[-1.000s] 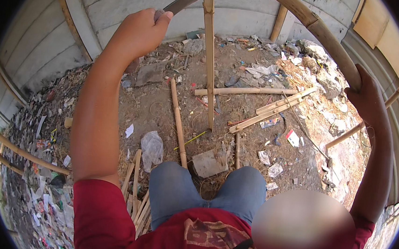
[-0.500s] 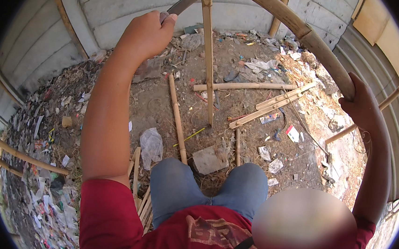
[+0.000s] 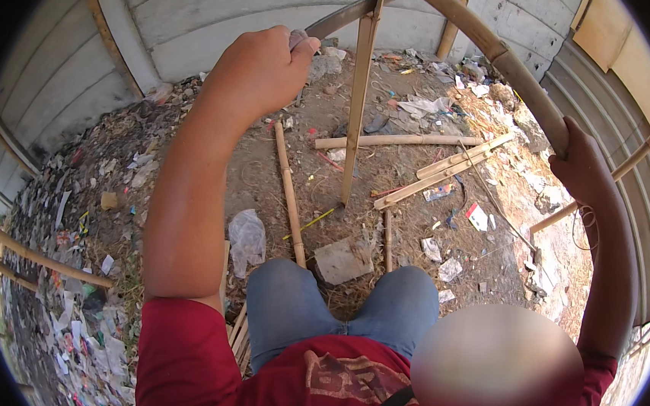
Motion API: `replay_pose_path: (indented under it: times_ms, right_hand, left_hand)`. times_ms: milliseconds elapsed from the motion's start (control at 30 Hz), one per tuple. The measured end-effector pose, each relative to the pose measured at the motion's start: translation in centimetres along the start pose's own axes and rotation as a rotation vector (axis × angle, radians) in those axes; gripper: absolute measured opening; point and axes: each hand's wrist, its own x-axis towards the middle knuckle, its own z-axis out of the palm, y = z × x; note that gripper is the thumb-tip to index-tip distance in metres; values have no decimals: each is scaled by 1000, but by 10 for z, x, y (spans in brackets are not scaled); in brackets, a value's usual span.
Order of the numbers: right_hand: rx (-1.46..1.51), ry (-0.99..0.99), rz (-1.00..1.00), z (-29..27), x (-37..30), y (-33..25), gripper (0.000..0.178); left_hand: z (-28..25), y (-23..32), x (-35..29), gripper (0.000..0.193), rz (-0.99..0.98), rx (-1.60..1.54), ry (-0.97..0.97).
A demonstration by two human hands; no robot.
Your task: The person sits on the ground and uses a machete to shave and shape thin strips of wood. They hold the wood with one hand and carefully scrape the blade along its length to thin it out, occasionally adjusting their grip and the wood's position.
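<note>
My left hand (image 3: pixel 263 64), raised, is closed round the handle of a large knife (image 3: pixel 343 19). Its dark blade reaches rightward to an upright length of split bamboo (image 3: pixel 355 106), whose top shows a gap where the blade crosses it. The foot of this piece stands on the ground ahead of my knees. On the right, my right hand (image 3: pixel 582 161) grips the lower end of a thick bamboo pole (image 3: pixel 497 52). That pole slants up to the left, and its far end lies close to the blade's tip at the picture's top edge; whether they touch I cannot tell.
Split bamboo slats (image 3: pixel 442 174) and round bamboo lengths (image 3: pixel 399 140) lie on the littered ground. Between my knees sits a stone block (image 3: pixel 343 260), with a clear plastic bag (image 3: pixel 246 241) to its left. A grey panel wall (image 3: pixel 263 15) stands behind, corrugated sheeting (image 3: pixel 615 111) at right.
My left hand has moved right and slightly down with the knife. The upright bamboo's top has shifted right and its gap looks wider. My right hand and the pole have barely moved.
</note>
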Motion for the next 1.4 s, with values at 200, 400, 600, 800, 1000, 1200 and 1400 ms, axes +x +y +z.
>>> replay_pose_path:
  times_ms: [200, 400, 600, 800, 1000, 1200, 1400]
  right_hand:
    - [121, -229, 232, -35, -4, -16, 58]
    - [664, 97, 269, -37, -19, -5, 55]
    - [623, 430, 202, -71, -1, 19, 44]
    - [300, -87, 211, 31, -33, -18, 51]
    - [27, -544, 198, 54, -57, -6, 38]
    - [483, -231, 397, 47, -51, 21, 62]
    - [736, 77, 293, 35, -41, 18, 56]
  left_hand:
    - [38, -22, 8, 53, -56, -84, -46]
    - [42, -26, 8, 53, -100, -88, -60]
    - [52, -16, 1, 51, -63, -135, -33]
    - [57, -11, -9, 49, -66, -113, -80]
    - [140, -47, -27, 47, -39, -84, -280]
    - [149, -63, -29, 49, -112, -96, -230]
    - [155, -56, -43, 47, -106, -104, -244]
